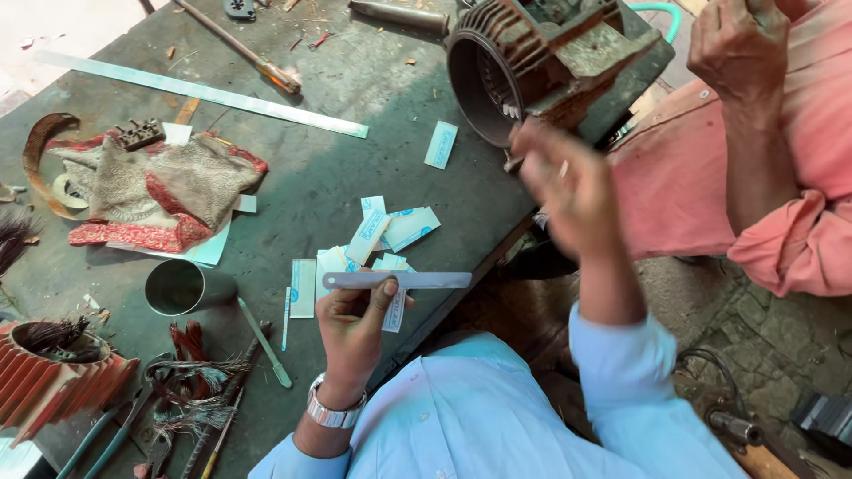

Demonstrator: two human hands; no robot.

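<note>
- Left hand [353, 326] pinches a short steel ruler [397, 280], level above paper slips [377, 239] on the counter [319, 186].
- Right hand [568, 186] blurred at motor housing [541, 62]; grip cannot be judged.

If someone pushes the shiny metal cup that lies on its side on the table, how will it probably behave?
The shiny metal cup lies on its side on the dark table, so it would probably roll rather than slide. Its wall looks thin and the inside seems empty, so it is likely light. The smooth surface may be somewhat slippery to grasp.
</note>
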